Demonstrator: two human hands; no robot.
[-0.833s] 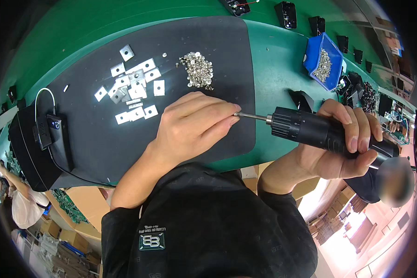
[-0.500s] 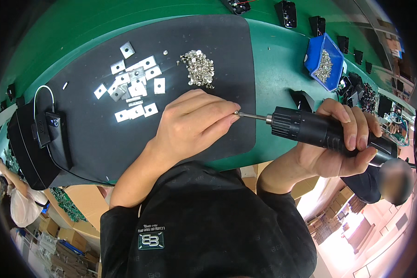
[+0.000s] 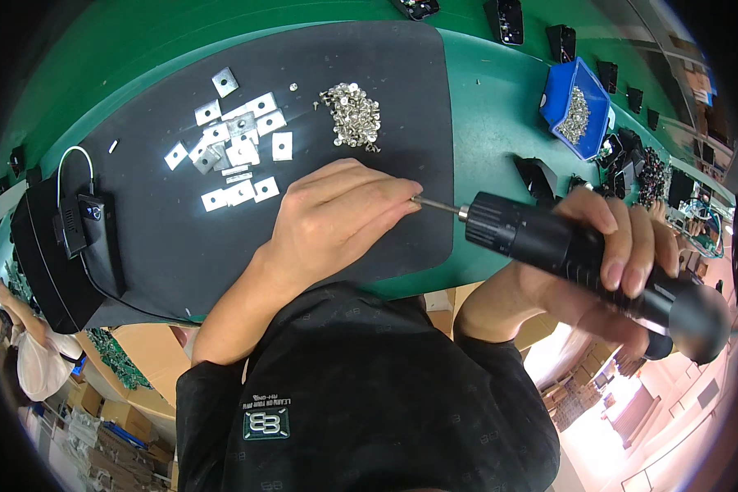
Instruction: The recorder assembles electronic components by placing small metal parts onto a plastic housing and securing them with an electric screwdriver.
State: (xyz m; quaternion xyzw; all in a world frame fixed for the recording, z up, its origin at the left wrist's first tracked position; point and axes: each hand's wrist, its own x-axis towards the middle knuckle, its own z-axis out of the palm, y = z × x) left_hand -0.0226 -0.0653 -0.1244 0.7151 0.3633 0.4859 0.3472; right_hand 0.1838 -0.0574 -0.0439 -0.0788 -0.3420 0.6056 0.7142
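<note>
Black electric screwdriver, gripped by the right hand, has shifted toward the left hand, which pinches narrowly at the bit, contents unclear. Screws lie beyond it; lettering marks the shirt below both.

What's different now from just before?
The black screwdriver in the right hand moved a little left, toward the left hand, and its back end swung closer to the person's body. Nothing was visibly grabbed or let go. The metal plates, screw pile and blue bin stayed put.
</note>
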